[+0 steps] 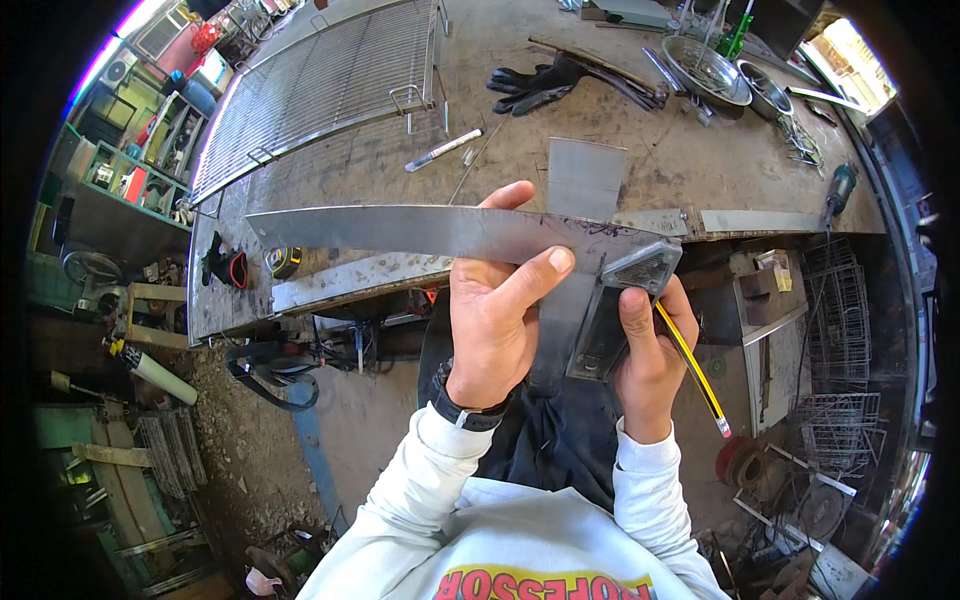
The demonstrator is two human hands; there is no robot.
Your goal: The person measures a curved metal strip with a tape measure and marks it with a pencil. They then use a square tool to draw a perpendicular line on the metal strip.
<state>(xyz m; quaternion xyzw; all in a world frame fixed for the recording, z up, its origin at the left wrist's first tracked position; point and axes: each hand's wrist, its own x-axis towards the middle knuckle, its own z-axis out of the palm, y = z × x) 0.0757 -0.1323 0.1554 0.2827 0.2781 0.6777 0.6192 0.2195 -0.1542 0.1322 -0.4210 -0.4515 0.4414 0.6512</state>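
Note:
My left hand (497, 318) pinches a long, flat metal strip (385, 231), thumb on the near face and fingers behind. Its narrower end reaches to the left; dark marks show along the upper edge near the right end. Closed in my right hand (652, 362) is a dark block-like piece with a triangular top (643, 268), which meets the strip's right end. A yellow-and-black pencil (693, 368) also sits in that hand, its eraser end downward. Behind the strip, a second flat metal piece (586, 178) runs crosswise over the table edge; my hands partly hide it.
The worktable (370, 175) holds a wire grate (320, 85), a marker (443, 150), black gloves (540, 85) and metal bowls (706, 72). A tape measure (283, 262) lies near its left edge. An angle grinder (838, 192) is at the right. Wire racks (838, 320) stand below.

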